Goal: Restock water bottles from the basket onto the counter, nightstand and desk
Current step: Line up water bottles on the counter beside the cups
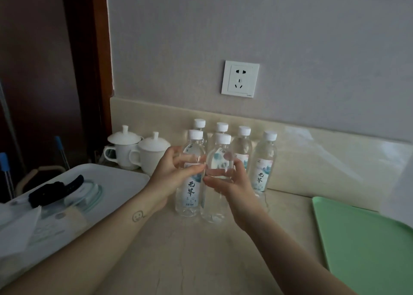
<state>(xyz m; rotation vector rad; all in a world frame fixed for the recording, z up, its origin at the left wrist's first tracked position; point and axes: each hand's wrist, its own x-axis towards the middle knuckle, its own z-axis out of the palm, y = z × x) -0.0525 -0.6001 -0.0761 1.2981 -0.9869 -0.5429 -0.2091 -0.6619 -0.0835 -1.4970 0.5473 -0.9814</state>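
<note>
Head view. Straight below the white wall socket: six clear plastic water bottles with white caps, upright on the beige stone bench. Four in a back row close to the low backsplash, two in front.

Round the front-left bottle, the left hand, fingers curled over the upper label. Round the front-right bottle, the right hand, thumb across the front. Both front bottles upright, bases at the bench surface, side by side; touching or just apart, cannot tell.

Below-left of the socket: two white lidded ceramic cups just beside the bottles, then the rounded corner of a white plastic tray near the left wrist.

Below-right of the socket: the edge of a pale green tray, well apart from the bottles, with a stretch of bench between. More bench surface beneath both forearms, toward the camera.
</note>
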